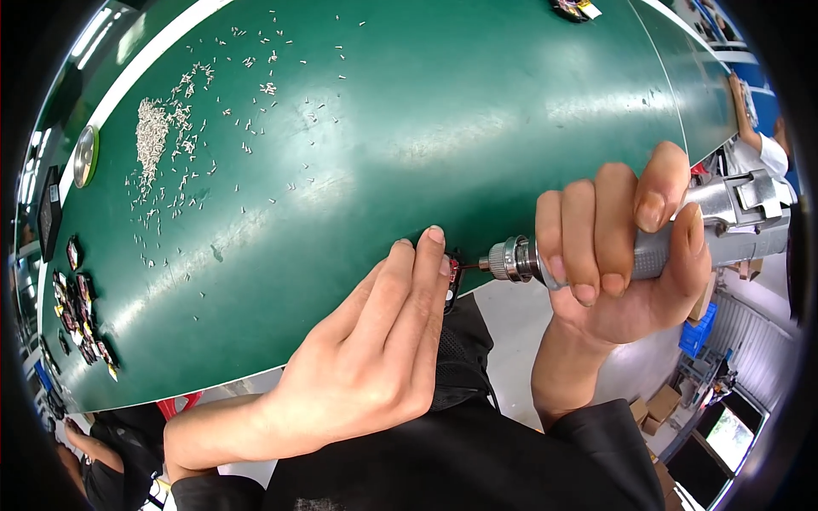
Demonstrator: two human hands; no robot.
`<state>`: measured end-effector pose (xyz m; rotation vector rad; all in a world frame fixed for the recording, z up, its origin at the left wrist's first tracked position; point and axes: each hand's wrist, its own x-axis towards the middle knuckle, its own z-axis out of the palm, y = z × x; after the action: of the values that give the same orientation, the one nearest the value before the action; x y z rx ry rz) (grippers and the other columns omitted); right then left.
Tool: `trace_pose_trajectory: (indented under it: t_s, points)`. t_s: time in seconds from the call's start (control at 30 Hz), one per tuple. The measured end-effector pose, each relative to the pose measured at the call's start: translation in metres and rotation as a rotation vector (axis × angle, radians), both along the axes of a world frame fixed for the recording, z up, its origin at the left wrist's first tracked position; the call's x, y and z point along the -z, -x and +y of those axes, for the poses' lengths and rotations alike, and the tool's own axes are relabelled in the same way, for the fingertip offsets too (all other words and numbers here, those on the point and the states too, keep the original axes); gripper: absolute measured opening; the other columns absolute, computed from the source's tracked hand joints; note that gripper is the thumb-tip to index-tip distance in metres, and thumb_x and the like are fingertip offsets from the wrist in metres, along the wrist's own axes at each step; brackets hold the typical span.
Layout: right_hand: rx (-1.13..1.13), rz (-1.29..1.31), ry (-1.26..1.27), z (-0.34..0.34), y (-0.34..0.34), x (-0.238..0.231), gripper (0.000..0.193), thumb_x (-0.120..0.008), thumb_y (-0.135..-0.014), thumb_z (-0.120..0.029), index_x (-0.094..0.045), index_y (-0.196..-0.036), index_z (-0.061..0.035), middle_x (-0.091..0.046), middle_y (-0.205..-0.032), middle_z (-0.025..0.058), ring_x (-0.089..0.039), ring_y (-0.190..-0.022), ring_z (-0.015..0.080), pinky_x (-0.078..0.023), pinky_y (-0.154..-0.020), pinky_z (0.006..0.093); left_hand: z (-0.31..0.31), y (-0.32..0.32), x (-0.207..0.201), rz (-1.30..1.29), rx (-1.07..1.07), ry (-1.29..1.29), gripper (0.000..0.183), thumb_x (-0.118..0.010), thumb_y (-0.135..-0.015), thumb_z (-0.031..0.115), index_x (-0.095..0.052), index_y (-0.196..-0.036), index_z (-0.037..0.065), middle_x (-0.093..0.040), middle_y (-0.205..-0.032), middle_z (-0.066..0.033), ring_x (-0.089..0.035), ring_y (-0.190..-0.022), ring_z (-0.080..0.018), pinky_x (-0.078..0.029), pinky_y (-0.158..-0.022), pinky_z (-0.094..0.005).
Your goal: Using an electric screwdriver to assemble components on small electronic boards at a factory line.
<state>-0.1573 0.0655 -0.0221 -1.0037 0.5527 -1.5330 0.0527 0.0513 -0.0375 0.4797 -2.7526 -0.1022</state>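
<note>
My right hand (622,243) is wrapped round a grey power screwdriver (652,255) with a ribbed metal collar. The screwdriver lies level, and its thin bit points left at a small dark and red part (452,271) by the green table's near edge. Whether the tip touches the part, I cannot tell. Over the part's left side lies my left hand (366,345), fingers together, the fingertips pressing against it. Much of the part is hidden behind those fingers.
A heap of small silvery screws (151,136) sits at the table's far left, with loose ones scattered around. A round dish (85,157) and a pile of small black parts (81,311) are at the left edge. Other people stand at left and right.
</note>
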Motion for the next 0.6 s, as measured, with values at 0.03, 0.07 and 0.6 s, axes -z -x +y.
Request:
trace_pose_trajectory:
  t_s: [0.03, 0.07, 0.6]
  points:
    - [-0.003, 0.000, 0.000, -0.001, -0.001, -0.001, 0.021, -0.039, -0.098, -0.027, -0.044, -0.092, -0.0083, -0.042, -0.055, -0.0007, -0.044, -0.046, 0.0107, -0.042, -0.054, 0.0284, 0.001, 0.000, 0.001, 0.006, 0.001, 0.009, 0.034, -0.064, -0.064, -0.003, -0.064, -0.096, -0.015, -0.062, -0.110, -0.0273, -0.062, -0.093, -0.0321, -0.055, -0.074, -0.0345]
    - [-0.007, 0.056, 0.021, -0.001, -0.002, -0.002, 0.020, -0.039, -0.098, -0.027, -0.044, -0.091, -0.0084, -0.042, -0.055, -0.0009, -0.044, -0.045, 0.0105, -0.042, -0.053, 0.0281, 0.001, 0.000, 0.001, 0.012, 0.001, 0.018, 0.033, -0.065, -0.065, -0.003, -0.064, -0.095, -0.015, -0.062, -0.110, -0.0268, -0.062, -0.093, -0.0322, -0.055, -0.074, -0.0346]
    - [-0.043, 0.052, 0.024, -0.008, -0.031, -0.016, 0.019, -0.071, -0.073, -0.005, -0.052, -0.069, -0.0035, -0.051, -0.056, 0.0037, -0.046, -0.044, 0.0118, -0.037, -0.043, 0.0271, -0.014, -0.009, -0.003, 0.104, 0.102, -0.004, 0.033, -0.059, -0.063, 0.005, -0.064, -0.092, -0.011, -0.061, -0.107, -0.0230, -0.059, -0.099, -0.0321, -0.053, -0.083, -0.0373]
